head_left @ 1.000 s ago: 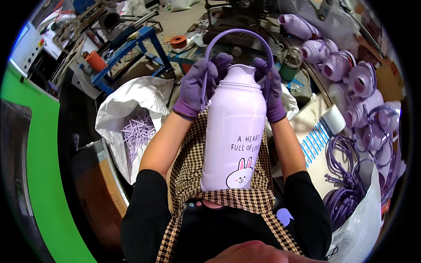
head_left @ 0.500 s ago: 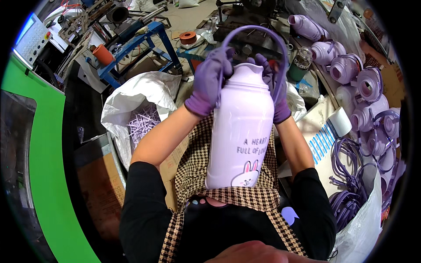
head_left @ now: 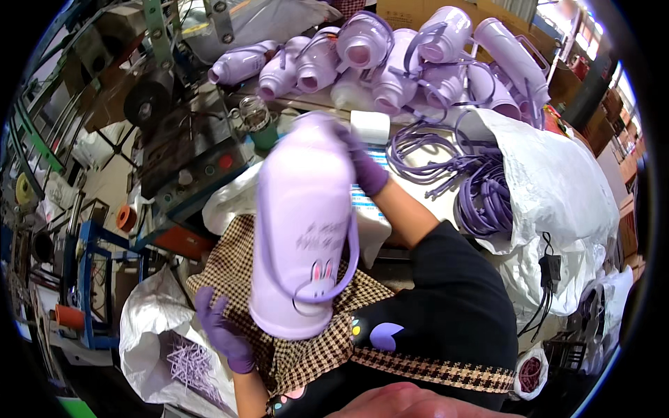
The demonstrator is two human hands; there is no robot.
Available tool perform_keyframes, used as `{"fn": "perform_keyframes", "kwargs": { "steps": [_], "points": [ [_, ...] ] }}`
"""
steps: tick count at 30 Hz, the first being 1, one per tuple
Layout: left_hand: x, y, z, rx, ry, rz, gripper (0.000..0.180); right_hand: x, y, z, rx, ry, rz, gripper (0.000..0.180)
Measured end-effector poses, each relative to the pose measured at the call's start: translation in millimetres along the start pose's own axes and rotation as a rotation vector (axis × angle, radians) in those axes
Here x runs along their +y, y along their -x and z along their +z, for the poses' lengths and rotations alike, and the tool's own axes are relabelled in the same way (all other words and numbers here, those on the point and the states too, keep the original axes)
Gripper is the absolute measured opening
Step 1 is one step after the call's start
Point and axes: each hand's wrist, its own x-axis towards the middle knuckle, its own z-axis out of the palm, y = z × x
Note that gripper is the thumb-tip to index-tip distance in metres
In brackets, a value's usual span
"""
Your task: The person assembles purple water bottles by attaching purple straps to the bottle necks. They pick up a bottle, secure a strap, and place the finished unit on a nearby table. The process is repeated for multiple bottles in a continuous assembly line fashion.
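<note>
A glossy lilac thermos jug shell [head_left: 303, 202] stands upright, slightly tilted, before my checked apron [head_left: 286, 359], with a rabbit picture on its front. Its purple carrying handle [head_left: 354, 244] hangs down across that front. My right hand [head_left: 364, 161], in a purple glove, is closed at the shell's blurred upper rim; the body partly hides its fingers. Off the shell, to the lower left, my gloved left hand [head_left: 226, 333] is empty, its fingers apart. Below it sits a white sack [head_left: 143, 327] with thin lilac sticks [head_left: 191, 366] inside.
Several similar lilac shells [head_left: 317, 66] lie along the back of the bench. Purple handles [head_left: 481, 198] spill from a white sack [head_left: 557, 188] at right. A label roll [head_left: 371, 127] and a glass jar [head_left: 258, 122] lie behind the shell. Machinery [head_left: 188, 174] stands at left.
My view has turned right, towards the bench of shells. The handle has swung from above the shell down over its front. My left hand has let go and moved down to the left.
</note>
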Motion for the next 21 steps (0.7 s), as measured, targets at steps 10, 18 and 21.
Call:
{"fn": "perform_keyframes", "kwargs": {
  "steps": [10, 18, 21],
  "points": [
    [-58, 6, 21, 0.040, 0.213, -0.404, 0.039, -183, 83, -184, 1.240, -0.381, -0.647, 0.069],
    [-77, -6, 71, -0.090, 0.340, -0.181, 0.020, -171, 73, -347, 1.216, 0.181, -0.448, 0.072],
    [-89, 8, 66, -0.104, 0.336, -0.285, 0.020, -154, 51, -320, 1.062, -0.413, -0.266, 0.056]
  ]
}}
